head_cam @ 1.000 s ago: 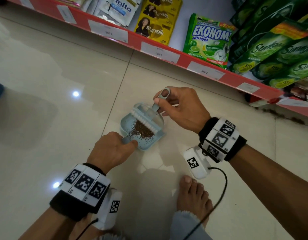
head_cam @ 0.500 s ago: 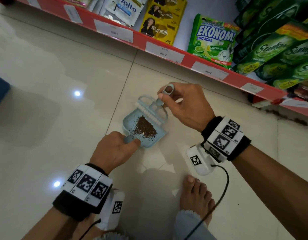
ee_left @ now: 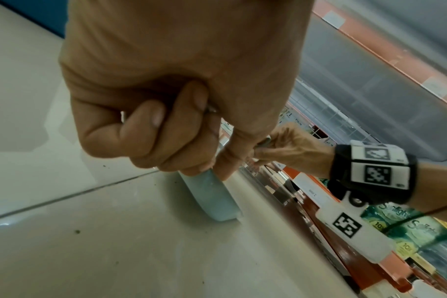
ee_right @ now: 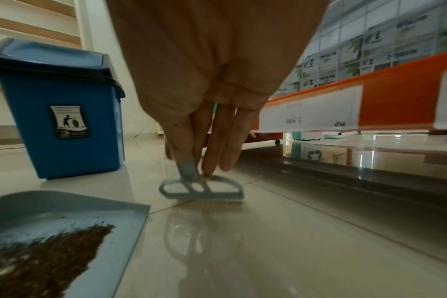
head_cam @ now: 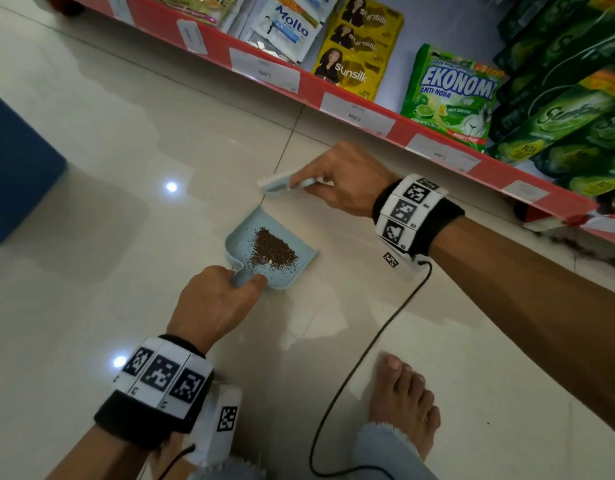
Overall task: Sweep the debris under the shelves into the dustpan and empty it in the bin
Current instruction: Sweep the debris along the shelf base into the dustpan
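Observation:
A pale blue dustpan [head_cam: 236,237] [ee_right: 130,209] lies on the tiled floor with a pile of brown debris [head_cam: 273,251] [ee_right: 46,254] inside. My left hand [head_cam: 226,292] [ee_left: 191,141] grips the dustpan's handle at its near corner. My right hand [head_cam: 330,185] [ee_right: 202,149] pinches the handle of a small pale blue brush [head_cam: 276,183] [ee_right: 202,190]. The brush sits on the floor just beyond the dustpan's open lip, bristles down. A blue bin [ee_right: 61,113] [head_cam: 15,168] with a dark lid stands to the left.
A red-edged shelf [head_cam: 351,109] with packets runs along the far side, low over the floor. More dark debris [head_cam: 590,251] lies under it at the right. My bare foot [head_cam: 403,400] and a black cable [head_cam: 361,365] are on the floor behind the hands.
The brush has left the dustpan and now sits on the floor past its lip. The debris pile lies uncovered in the pan. The left hand keeps hold of the handle.

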`<state>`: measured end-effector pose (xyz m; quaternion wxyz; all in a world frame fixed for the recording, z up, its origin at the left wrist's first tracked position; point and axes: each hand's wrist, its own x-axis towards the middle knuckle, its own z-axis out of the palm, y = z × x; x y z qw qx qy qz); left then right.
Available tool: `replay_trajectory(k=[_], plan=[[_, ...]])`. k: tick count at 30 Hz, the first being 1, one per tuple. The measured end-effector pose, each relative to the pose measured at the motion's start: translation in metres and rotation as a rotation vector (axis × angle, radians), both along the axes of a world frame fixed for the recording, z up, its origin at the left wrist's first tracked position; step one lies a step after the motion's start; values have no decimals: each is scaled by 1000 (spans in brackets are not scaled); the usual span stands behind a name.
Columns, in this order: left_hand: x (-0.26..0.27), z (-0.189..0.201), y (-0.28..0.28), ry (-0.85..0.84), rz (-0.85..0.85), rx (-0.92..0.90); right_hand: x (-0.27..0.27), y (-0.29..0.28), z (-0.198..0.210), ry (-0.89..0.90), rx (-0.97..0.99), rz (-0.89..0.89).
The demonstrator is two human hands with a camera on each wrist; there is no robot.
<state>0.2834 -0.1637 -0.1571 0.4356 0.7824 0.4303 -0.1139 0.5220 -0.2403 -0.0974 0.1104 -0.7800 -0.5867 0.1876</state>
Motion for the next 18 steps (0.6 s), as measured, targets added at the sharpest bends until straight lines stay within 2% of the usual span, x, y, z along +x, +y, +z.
replay_trajectory(k=[3, 6, 9, 11, 12, 14, 16, 17, 18], plan=[[0, -1, 2, 18, -14, 7, -2, -13, 4, 127, -15, 10], [2, -3, 3, 26, -48, 17, -4, -26, 7, 234, 129, -113], [6, -5, 5, 27, -69, 17, -7, -32, 5, 114, 224, -264], [8, -6, 8, 25, -79, 21, -11, -32, 3, -13, 164, -276], [9, -6, 9, 23, -88, 26, -16, -32, 2, -13, 103, -258], [8, -7, 12, 19, -107, 27, -26, -32, 0, 130, 55, -245], [7, -7, 14, 14, -115, 13, -32, -31, 0, 374, 135, -346], [7, -8, 14, 10, -119, 6, -33, -32, 1, 457, 200, -414], [7, -9, 14, 5, -122, 4, -32, -31, 2, 463, 262, -464]])
